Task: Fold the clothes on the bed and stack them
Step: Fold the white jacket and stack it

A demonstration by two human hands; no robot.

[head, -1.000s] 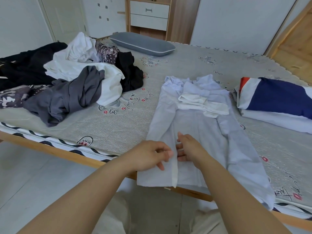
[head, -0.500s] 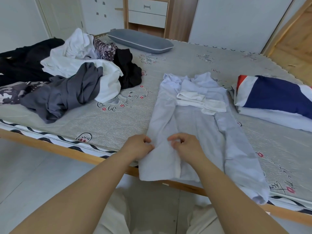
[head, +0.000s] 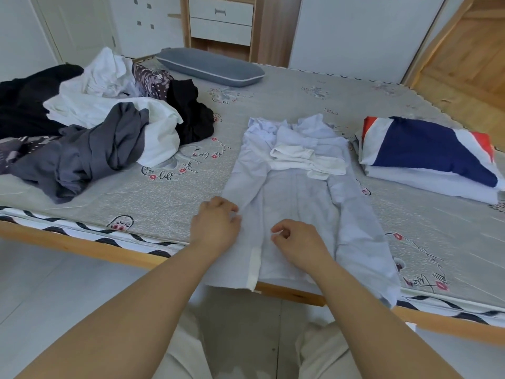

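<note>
Pale blue shirt (head: 295,192) lay flat on the bed (head: 273,105) at its near edge, hem overhanging — sleeves folded inward. Left hand (head: 216,228) pinched the shirt's left edge; right hand (head: 297,242) sat on the middle panel, fingers curled, grasp unclear. Unfolded clothes pile (head: 90,124) far left; folded stack (head: 429,157) right — grey pillow (head: 210,67) beyond.

- I am looking down at a bed (head: 273,102) with a grey printed cover.
- A pale blue shirt (head: 295,192) is lying flat at its near edge.
- Unfolded clothes (head: 95,124) are sitting heaped at left.
- A folded stack (head: 426,157) is resting at right.
- A grey pillow (head: 210,67) is lying at the far side.
</note>
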